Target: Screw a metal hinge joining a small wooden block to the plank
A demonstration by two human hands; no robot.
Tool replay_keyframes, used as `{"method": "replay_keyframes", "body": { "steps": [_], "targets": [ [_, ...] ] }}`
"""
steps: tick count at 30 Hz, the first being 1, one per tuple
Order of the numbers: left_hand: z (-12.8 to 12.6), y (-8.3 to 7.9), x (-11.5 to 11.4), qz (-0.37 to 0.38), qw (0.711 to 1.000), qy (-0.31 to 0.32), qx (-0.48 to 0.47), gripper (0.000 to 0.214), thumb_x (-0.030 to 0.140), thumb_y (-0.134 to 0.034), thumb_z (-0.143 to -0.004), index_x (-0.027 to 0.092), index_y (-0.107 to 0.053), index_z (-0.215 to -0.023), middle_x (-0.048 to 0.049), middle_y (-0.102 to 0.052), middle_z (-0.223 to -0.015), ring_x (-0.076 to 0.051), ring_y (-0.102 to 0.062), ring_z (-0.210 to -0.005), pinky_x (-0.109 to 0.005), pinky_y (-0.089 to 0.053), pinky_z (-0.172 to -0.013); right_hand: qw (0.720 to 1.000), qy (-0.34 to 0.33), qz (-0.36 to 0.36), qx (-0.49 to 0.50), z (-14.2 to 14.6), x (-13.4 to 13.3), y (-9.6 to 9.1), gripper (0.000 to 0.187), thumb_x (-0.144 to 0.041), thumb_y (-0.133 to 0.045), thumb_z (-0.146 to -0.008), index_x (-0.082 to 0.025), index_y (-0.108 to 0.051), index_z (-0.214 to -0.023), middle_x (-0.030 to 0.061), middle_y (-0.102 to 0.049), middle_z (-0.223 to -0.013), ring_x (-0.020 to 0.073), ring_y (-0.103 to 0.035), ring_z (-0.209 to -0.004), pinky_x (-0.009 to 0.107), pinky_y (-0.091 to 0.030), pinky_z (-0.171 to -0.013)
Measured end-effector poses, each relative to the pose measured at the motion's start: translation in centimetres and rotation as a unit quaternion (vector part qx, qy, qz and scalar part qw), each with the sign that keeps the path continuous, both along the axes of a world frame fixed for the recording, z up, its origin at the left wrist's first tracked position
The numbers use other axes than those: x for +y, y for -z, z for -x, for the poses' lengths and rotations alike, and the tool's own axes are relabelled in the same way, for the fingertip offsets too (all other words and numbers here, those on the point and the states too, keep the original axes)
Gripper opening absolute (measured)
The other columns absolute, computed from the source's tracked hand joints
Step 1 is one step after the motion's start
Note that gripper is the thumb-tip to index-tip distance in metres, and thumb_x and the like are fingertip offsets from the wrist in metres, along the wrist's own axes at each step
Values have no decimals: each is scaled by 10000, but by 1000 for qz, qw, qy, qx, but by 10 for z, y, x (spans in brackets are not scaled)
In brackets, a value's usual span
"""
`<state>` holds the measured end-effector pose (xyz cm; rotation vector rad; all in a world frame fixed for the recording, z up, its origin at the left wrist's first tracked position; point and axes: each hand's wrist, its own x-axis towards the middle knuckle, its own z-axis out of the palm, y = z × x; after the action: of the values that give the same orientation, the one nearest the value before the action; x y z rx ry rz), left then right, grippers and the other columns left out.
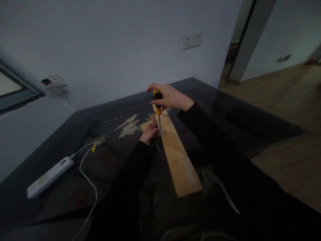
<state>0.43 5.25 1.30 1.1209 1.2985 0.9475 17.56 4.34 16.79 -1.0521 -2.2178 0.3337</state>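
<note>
Table (pixel 213 100), dark, printed with pale motifs, against the wall. Board (pixel 179 159), bare wood, lying lengthwise, near end past the table edge. Power strip (pixel 50 175), white, at left. Right hand (pixel 174 96), fingers closed around the screwdriver. Left hand (pixel 149 133), fingers bent beside the board's left edge, at the fitting; whether pinching it, cannot tell. Screwdriver (pixel 158 109), yellow and black, near upright, tip at the fitting. Fitting (pixel 161 131), small, metallic, on the board's left edge.
</note>
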Motion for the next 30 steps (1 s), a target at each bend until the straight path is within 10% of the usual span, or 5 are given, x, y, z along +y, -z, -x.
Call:
{"method": "replay_keyframes", "body": {
  "steps": [20,30],
  "targets": [
    [-2,1,1,3,1000,-15,-8,406,130,-694,-697,187,-465,-1027,3,-615,-813,-79,-599,-552,-247,-533,-594,978,109,-19,176,-19,8,-4,333,-373,-618,-778,-167,-522,-1022,50,-566,-929,173,-583,-824,309,-507,-647],
    [3,7,4,-16,1000,1,-10,265,178,-646,-775,188,-480,-981,-1,-608,-838,-82,-614,-508,-266,-549,-588,800,57,247,544,-81,20,94,312,-158,-644,-645,-209,-341,-699,5,-546,-799,150,-649,-742,342,-549,-721]
  ]
}}
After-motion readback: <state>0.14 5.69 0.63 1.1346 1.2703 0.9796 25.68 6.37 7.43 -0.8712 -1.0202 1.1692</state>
